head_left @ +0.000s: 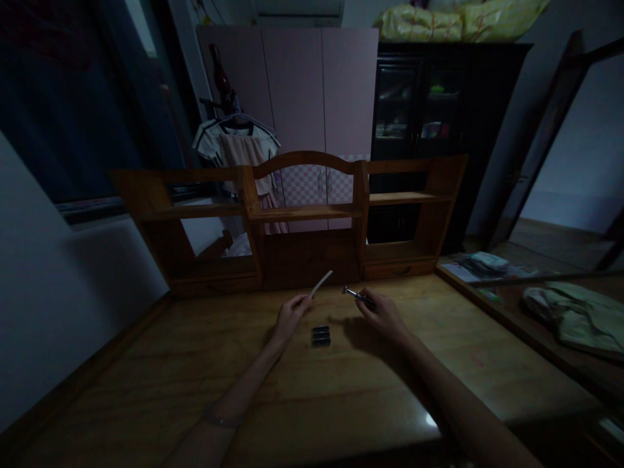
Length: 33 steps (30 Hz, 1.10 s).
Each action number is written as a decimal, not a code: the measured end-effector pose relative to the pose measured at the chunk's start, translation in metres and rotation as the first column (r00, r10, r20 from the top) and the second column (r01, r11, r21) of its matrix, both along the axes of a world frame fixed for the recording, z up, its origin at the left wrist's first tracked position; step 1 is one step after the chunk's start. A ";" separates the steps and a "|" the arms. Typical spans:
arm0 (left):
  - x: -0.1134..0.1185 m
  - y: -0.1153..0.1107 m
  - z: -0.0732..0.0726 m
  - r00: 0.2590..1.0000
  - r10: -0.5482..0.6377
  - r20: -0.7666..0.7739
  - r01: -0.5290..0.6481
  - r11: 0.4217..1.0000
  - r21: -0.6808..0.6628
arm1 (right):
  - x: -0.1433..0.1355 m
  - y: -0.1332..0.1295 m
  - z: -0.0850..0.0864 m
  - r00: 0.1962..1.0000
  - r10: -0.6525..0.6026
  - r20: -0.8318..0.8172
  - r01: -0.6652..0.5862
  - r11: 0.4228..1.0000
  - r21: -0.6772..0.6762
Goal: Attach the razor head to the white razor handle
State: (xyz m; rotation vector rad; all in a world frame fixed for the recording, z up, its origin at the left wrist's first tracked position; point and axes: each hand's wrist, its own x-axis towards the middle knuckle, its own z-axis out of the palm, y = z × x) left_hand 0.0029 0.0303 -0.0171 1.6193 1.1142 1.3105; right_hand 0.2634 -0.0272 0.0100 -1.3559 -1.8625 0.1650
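My left hand [291, 315] pinching a pale strip [321, 283], my right hand [383, 313] gripping a slim tool [358, 298], its silver head toward the strip, black pack [321, 337] on the table [292, 409] between my hands and nearer me, wooden shelf [305, 213] beyond.

On the counter [214, 374] before us, a pack [321, 336] is lying between our hands. A strip [320, 284] is sitting in our left fingers [301, 303], slanting forward and right; a tool [357, 296] is sitting in our right fingers [368, 298], its head pointing left. Beyond them, a shelf unit [302, 213] is standing at the counter's back. Behind that we are seeing a wardrobe [297, 97], with clothes [238, 146] hanging before its left side, and to its right a cabinet [433, 144] carrying bags [424, 25] on top.
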 end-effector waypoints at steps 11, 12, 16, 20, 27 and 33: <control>0.002 -0.004 0.003 1.000 -0.025 -0.013 0.026 0.997 0.068 | 0.001 0.004 -0.006 0.999 -0.006 0.044 0.007 1.000 -0.026; 0.003 -0.004 0.002 0.999 -0.035 -0.007 0.036 0.997 0.066 | 0.001 0.004 -0.006 0.999 -0.005 0.047 0.007 1.000 -0.030; 0.006 -0.007 0.003 0.997 -0.076 -0.003 0.076 0.996 0.056 | 0.002 0.004 -0.006 0.999 -0.008 0.047 0.009 0.999 -0.037; 0.006 -0.010 0.005 0.996 -0.093 -0.018 0.093 0.994 0.052 | 0.002 0.006 -0.007 0.998 -0.030 0.061 0.033 0.999 -0.038; 0.008 -0.011 0.005 0.995 -0.094 -0.042 0.096 0.995 0.034 | 0.002 0.006 -0.005 0.994 -0.053 0.095 0.058 0.997 -0.050; 0.008 -0.016 0.012 0.992 -0.111 -0.064 0.114 0.992 0.055 | 0.002 0.006 -0.006 0.998 -0.023 0.054 0.028 0.996 -0.082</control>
